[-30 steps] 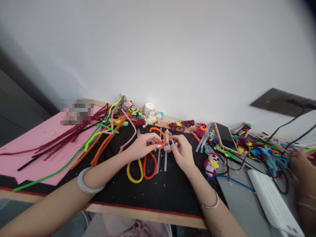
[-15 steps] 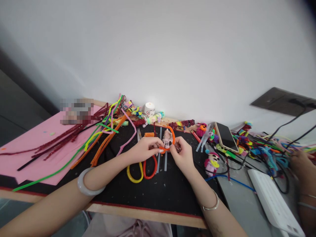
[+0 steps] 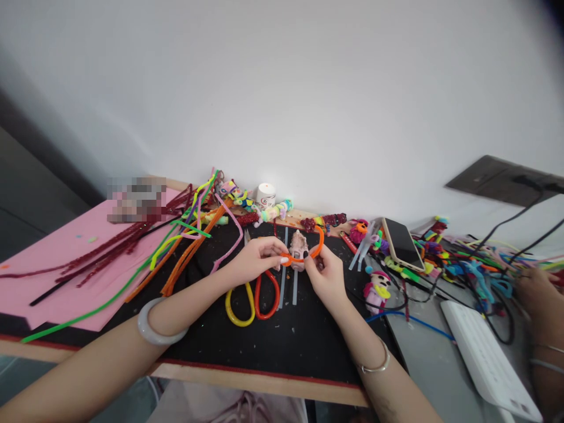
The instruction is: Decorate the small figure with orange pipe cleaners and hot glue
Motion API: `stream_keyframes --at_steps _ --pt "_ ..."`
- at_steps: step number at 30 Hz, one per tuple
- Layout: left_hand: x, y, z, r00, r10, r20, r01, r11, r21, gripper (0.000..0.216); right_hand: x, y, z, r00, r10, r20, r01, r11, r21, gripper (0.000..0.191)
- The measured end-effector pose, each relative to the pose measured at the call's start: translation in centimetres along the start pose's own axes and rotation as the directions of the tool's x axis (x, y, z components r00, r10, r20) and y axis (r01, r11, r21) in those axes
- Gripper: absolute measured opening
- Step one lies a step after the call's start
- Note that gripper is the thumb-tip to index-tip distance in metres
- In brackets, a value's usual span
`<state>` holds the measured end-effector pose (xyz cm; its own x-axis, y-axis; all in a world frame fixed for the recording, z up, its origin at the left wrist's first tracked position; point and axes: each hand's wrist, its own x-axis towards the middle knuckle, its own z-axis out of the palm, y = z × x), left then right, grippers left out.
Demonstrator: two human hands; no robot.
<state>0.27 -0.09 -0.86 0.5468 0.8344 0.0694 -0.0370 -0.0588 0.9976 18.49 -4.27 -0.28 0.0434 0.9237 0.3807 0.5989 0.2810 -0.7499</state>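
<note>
An orange pipe cleaner [image 3: 318, 249] is stretched between my two hands over the black mat [image 3: 264, 358]. My left hand [image 3: 262, 258] pinches its coiled left end. With thumb and fingers closed, my right hand [image 3: 325, 273] grips it farther along, and its free end curves upward. Just behind the pipe cleaner lies a pale pink glue gun-like object [image 3: 298, 242], partly covered by it. Scissors with one yellow and one red handle [image 3: 267, 296] lie below my left hand. Translucent glue sticks [image 3: 295, 288] rest between the hands.
Loose pipe cleaners [image 3: 180, 241] spread over pink paper [image 3: 35, 267] at left. A paper cup [image 3: 265, 195] and small figures stand along the wall. At right are a phone [image 3: 402, 244], a pipe-cleaner doll [image 3: 376, 292], a white power strip [image 3: 489, 358], cables and another person's hand [image 3: 537, 296].
The orange pipe cleaner's loop has opened out into a flatter stretch between my hands. My left hand has shifted slightly left and its end of the pipe cleaner has risen.
</note>
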Motion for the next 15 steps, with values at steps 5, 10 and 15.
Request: stream_keyframes --at_steps 5,10,15 --pt "-0.02 -0.11 -0.08 1.000 -0.004 -0.018 0.004 1.000 -0.017 0.016 -0.08 0.03 0.07 1.000 -0.023 0.004 0.023 1.000 0.012 0.011" --pt "0.15 0.00 -0.10 0.999 -0.018 -0.037 0.018 1.000 -0.004 0.015 -0.13 0.15 0.11 1.000 -0.026 0.018 0.025 0.999 0.042 0.012" --pt "0.16 -0.01 -0.16 0.999 -0.013 -0.035 0.012 1.000 -0.003 0.015 -0.20 0.19 0.10 0.999 -0.034 0.042 0.030 0.996 0.090 0.013"
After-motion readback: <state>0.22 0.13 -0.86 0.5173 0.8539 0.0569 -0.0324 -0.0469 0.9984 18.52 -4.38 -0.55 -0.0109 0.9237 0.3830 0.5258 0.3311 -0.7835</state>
